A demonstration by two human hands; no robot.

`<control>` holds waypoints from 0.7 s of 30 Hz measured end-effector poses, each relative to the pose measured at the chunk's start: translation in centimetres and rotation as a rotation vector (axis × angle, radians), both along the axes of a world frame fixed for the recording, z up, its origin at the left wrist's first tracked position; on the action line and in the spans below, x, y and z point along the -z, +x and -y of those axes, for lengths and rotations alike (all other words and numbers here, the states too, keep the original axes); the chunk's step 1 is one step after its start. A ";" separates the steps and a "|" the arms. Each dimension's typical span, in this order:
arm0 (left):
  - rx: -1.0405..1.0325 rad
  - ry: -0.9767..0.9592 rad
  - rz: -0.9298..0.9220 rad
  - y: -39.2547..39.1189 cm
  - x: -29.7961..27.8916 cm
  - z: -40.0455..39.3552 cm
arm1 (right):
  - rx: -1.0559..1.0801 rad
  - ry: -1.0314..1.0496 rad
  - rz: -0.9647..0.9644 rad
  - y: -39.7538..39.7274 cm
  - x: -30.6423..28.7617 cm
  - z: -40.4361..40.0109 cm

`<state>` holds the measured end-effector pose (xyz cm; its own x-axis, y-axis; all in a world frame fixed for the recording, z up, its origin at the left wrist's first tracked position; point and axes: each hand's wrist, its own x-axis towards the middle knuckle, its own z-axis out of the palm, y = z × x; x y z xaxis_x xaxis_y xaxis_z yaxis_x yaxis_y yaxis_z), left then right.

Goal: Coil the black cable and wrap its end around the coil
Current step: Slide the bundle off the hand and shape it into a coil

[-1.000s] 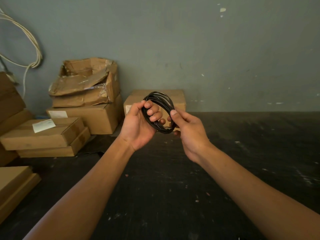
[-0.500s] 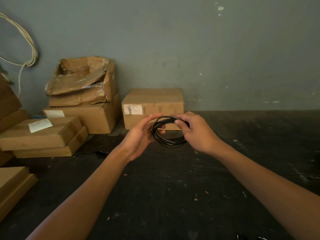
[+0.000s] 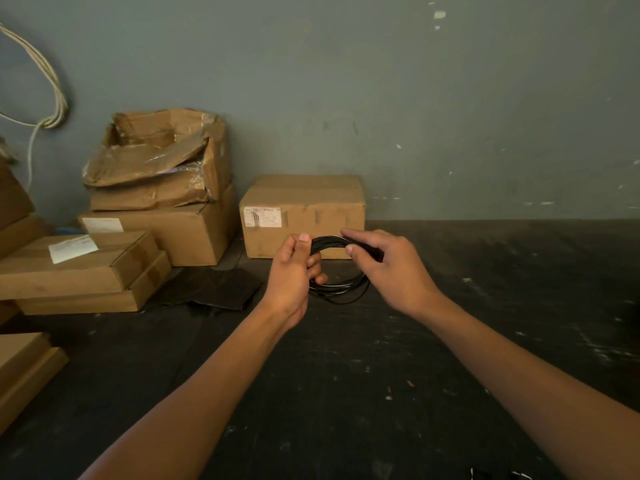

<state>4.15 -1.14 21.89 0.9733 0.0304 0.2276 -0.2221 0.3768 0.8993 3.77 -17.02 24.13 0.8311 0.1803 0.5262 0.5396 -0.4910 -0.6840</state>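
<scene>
Black thin rubber cable coil (image 3: 337,271) hung just in front of the labelled brown cardboard box (image 3: 303,216); we saw left hand (image 3: 292,271) clamped on its left arc, right hand (image 3: 388,268) pinching the top strands, ring lying left-right between them.

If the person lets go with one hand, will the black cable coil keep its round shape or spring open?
The thin black cable coil probably loosens: its lower loops already spread apart. It looks light, since the left hand and right hand pinch it with fingertips only. Likely floppy rather than stiff, as no wrap binds it visibly.
</scene>
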 end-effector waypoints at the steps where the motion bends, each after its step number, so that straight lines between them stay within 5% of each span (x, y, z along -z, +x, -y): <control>1: -0.004 -0.016 -0.005 0.0 0.0 0.1 | -0.006 0.024 -0.014 0.1 0.2 0.1; 10: -0.064 -0.168 -0.044 -0.2 0.8 0.3 | -0.199 0.590 -0.374 0.4 1.3 -0.2; 17: 0.049 -0.091 -0.136 -0.1 1.4 -0.3 | -0.132 0.526 -0.305 0.8 1.9 0.2; 21: 0.172 0.289 -0.198 -0.1 0.6 -1.1 | -0.127 0.346 -0.259 0.7 1.9 0.6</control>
<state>4.09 -0.01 21.25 0.9845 -0.1749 0.0104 0.0105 0.1179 0.9930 4.50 -17.63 22.26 0.9259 0.1395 0.3510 0.3701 -0.1499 -0.9168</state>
